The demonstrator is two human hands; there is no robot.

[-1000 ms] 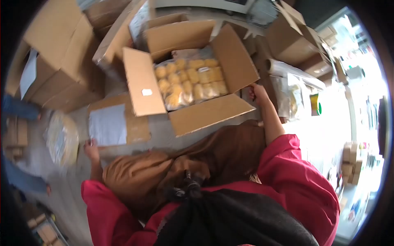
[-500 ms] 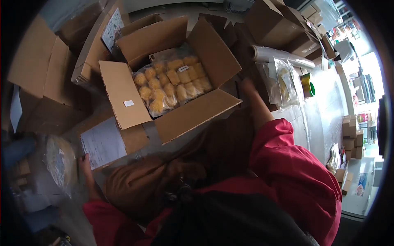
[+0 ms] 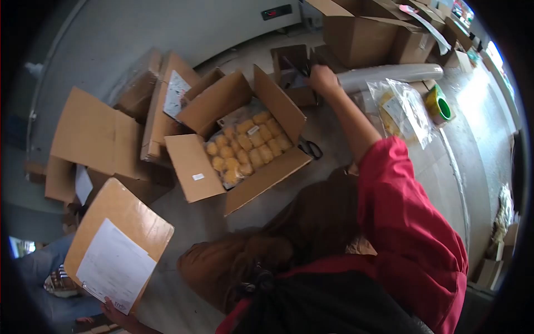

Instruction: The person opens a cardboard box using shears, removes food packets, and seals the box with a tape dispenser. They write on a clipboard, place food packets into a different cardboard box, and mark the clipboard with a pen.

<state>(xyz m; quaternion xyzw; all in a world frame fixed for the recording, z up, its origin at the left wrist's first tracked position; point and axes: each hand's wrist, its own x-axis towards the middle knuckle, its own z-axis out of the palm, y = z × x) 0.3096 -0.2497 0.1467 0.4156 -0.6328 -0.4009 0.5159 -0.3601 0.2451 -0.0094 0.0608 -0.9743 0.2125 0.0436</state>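
My left hand (image 3: 117, 313), at the lower left, grips the bottom edge of a brown clipboard (image 3: 125, 203). A printed white sheet (image 3: 115, 264) lies on the board. My right hand (image 3: 324, 82) is stretched forward to a small open carton (image 3: 301, 97). Its fingers are curled at the carton's edge, and what they hold is hidden; a dark slim object (image 3: 293, 65) shows beside them. Between my hands stands an open cardboard box (image 3: 267, 182) with clear bags of yellow-orange breaded pieces (image 3: 245, 146). Black-handled scissors (image 3: 311, 149) lie against its right side.
Flattened cartons (image 3: 157, 131) and an open box (image 3: 83, 133) stand left. To the right are a roll of plastic film (image 3: 389, 75), clear bags (image 3: 403, 111) and a green tape roll (image 3: 439, 106). Another person's shoe (image 3: 60, 281) shows at the lower left. More boxes (image 3: 361, 42) stand behind.
My right hand has moved forward from beside the box to the small carton. My left hand has raised and tilted the clipboard, and the view has shifted. The scissors are now visible.
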